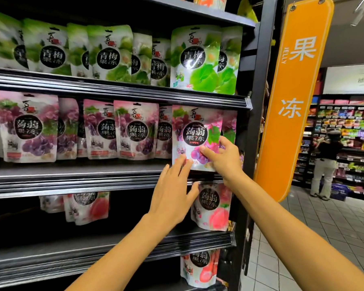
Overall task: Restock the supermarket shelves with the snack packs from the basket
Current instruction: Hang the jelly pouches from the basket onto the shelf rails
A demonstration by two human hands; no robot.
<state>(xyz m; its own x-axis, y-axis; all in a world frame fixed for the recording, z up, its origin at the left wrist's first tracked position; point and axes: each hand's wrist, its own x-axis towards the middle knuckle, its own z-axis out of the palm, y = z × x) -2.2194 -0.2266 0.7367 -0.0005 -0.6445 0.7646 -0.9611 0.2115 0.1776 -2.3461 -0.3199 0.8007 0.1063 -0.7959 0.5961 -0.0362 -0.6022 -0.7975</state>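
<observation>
Since the shelving unit (114, 177) is already packed with rows of glossy jelly pouches, this one's going at the far right end of the middle shelf. The grape pouch (194, 135) stands upright at the front edge, just ahead of another purple pack. Right hand (224, 156) pinches its lower right corner, thumb on the face, fingers wrapped behind. Left hand (173, 198) is flat and spread, holding nothing, fingertips touching the pouch's bottom edge. Looks like soft, slick film with squishy contents, probably light-ish and floppy, so I'd grip low by the sides. The basket isn't in view.
</observation>
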